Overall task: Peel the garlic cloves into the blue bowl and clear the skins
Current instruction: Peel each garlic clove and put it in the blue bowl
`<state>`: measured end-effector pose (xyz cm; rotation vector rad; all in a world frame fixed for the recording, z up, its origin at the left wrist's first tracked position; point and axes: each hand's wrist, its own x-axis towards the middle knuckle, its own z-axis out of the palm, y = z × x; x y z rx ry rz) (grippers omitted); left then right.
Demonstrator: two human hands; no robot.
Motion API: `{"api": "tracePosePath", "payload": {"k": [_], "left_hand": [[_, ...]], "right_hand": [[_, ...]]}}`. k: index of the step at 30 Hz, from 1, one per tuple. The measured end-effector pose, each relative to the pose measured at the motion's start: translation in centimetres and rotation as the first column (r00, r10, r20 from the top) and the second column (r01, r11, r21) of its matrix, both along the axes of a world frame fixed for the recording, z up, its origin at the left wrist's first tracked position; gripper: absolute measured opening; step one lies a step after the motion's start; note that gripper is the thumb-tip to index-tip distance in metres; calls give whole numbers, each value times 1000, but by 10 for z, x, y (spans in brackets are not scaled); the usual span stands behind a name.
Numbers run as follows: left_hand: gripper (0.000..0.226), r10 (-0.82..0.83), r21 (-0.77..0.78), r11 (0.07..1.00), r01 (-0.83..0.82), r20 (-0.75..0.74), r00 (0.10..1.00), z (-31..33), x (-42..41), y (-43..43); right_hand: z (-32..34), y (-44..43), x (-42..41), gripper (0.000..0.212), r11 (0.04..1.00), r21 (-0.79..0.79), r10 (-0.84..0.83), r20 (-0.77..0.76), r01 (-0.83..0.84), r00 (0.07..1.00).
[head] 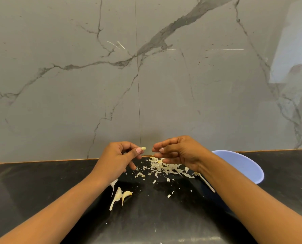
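Note:
My left hand (pixel 119 158) pinches a small pale garlic clove (pixel 143 148) between thumb and fingertips, above the black counter. My right hand (pixel 179 153) hovers just right of it with fingers curled; whether it holds a scrap of skin I cannot tell. A pile of papery garlic skins (pixel 166 167) lies on the counter beneath both hands. Two unpeeled cloves (pixel 122 195) lie nearer me, under my left wrist. The blue bowl (pixel 243 166) stands to the right, partly hidden by my right forearm; its inside is not visible.
The black counter (pixel 41 187) ends at a grey marble wall (pixel 146 85) right behind the hands. Small skin flakes (pixel 169 196) are scattered across the middle. A thin white stick-like piece (pixel 208 184) lies beside the bowl.

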<state>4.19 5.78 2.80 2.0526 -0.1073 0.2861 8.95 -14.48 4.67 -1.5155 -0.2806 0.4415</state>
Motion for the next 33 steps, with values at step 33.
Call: {"api": "tracePosePath", "payload": {"k": [33], "left_hand": [[17,-21,-11,1000,21,-2,1000,1,-1,0]], "right_hand": [[0,7,-4,29,884,-442,143,566,152,812]]}}
